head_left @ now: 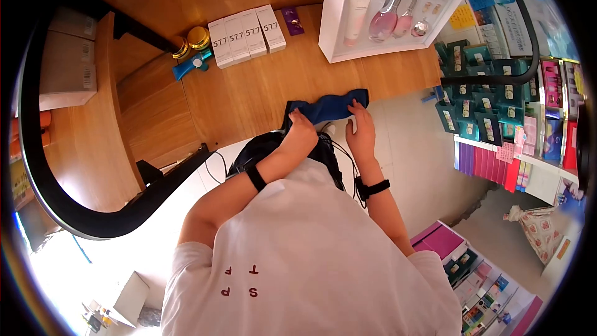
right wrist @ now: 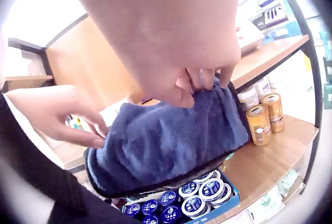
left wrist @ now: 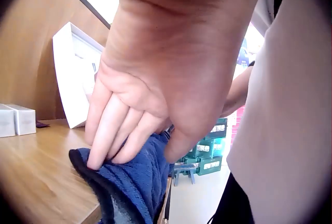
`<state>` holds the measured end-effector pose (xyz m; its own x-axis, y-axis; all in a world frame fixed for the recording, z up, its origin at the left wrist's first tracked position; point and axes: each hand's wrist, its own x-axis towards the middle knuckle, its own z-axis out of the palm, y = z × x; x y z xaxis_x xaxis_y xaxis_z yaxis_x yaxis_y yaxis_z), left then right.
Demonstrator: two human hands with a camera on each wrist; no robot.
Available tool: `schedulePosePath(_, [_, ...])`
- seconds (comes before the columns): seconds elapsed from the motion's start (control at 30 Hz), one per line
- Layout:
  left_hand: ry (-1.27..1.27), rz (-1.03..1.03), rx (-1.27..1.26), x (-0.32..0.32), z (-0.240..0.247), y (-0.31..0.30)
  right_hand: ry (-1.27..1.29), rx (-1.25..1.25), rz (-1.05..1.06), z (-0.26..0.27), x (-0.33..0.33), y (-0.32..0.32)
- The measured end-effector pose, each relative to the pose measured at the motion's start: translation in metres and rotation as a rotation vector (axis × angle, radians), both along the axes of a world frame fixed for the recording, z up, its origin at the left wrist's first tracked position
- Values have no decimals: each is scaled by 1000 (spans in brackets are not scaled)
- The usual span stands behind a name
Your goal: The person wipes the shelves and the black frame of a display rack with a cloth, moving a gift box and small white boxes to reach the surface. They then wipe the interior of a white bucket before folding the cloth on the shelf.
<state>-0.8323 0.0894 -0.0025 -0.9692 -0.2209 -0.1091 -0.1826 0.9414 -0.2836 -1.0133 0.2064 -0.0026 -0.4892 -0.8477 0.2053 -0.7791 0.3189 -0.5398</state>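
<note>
A blue fleecy cloth (head_left: 328,108) with dark edging hangs at the front edge of the wooden shelf, its upper part lying on the wood. My left hand (head_left: 300,135) holds its left end; in the left wrist view the fingers (left wrist: 111,130) lie on the fleece and the thumb stays on the near side. At the right end, my right hand (head_left: 362,137) grips the cloth's upper edge with bent fingers. In the right wrist view the cloth (right wrist: 166,143) spreads out between both hands, its front face hanging down.
White boxes (head_left: 247,36) marked 577 stand at the shelf's back, beside gold-lidded jars (head_left: 198,38) and a blue tube (head_left: 185,67). A large white gift box (head_left: 329,22) stands at the right. Below hang a tray of round tins (right wrist: 193,207) and gold cans (right wrist: 258,124). A black metal frame (head_left: 68,218) borders the left.
</note>
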Motion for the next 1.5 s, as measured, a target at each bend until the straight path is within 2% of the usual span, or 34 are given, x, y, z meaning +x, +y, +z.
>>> schedulePosePath(0.13, [117,117,191,20,-2,-12,-108,12,49,6,26,0])
schedulePosePath(0.2, [126,199,477,36,-8,-23,-129,15,110,4,37,-2])
schedulePosePath(0.27, [186,199,481,54,-4,-32,-187,56,292,9,53,-12])
schedulePosePath(0.33, [205,227,557,71,16,-40,-216,88,353,19,65,-29])
schedulePosePath(0.4, [284,252,516,87,13,-38,-250,120,429,26,67,-42])
schedulePosePath(0.47, [310,435,537,103,20,-36,-284,185,520,27,69,-55])
schedulePosePath(0.5, [299,454,528,111,23,-35,-297,180,538,27,70,-61])
schedulePosePath(0.57, [352,486,392,124,29,-33,-220,224,640,24,72,-72])
schedulePosePath(0.7, [370,573,351,155,22,-25,-101,220,777,23,85,-93])
schedulePosePath(0.87, [334,784,316,193,16,-17,-74,167,875,17,120,-123])
schedulePosePath(1.0, [351,725,217,191,11,1,10,116,988,1,149,-141])
schedulePosePath(1.13, [370,772,211,188,8,-2,58,80,971,-12,156,-141])
schedulePosePath(1.27, [306,723,278,185,18,-16,29,103,965,-10,142,-129])
schedulePosePath(1.4, [325,632,240,180,15,-23,94,141,930,-7,120,-116])
schedulePosePath(1.5, [369,587,321,171,14,-26,97,141,869,0,101,-105])
